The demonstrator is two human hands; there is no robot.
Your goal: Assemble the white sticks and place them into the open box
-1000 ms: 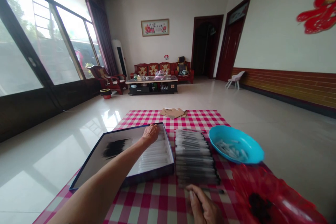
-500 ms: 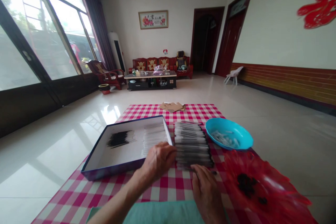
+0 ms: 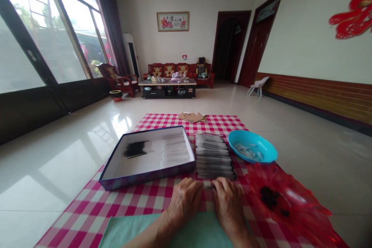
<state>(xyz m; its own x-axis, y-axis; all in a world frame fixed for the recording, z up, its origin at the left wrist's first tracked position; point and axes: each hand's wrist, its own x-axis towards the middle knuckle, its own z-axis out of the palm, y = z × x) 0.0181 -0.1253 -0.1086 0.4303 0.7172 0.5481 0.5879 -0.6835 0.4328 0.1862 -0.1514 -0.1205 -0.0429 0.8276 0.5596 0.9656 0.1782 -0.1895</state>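
Note:
My left hand [image 3: 186, 197] and my right hand [image 3: 228, 201] are close together near the table's front, fingers closed. A short grey stretch of a pen [image 3: 207, 184] shows between them; its ends are hidden in the fingers. Just beyond lies a stacked row of pens [image 3: 213, 155], clear-barrelled with black ends at the right. To the left is a shallow white-lined box [image 3: 116, 170]. It holds a bunch of thin black sticks [image 3: 135, 149] and a row of clear tubes [image 3: 174, 150].
A blue bowl [image 3: 269, 153] with small whitish pieces stands at the right. Nearer is a red petal-shaped dish [image 3: 302, 201] with small black pieces. Torn cardboard [image 3: 192, 117] lies at the table's far edge. A green cloth [image 3: 130, 226] covers the front of the checked tablecloth [image 3: 78, 213].
My left hand has moved from beside the box and pen row back toward me, next to my right hand. Both hands now meet at one pen. The view has shifted slightly.

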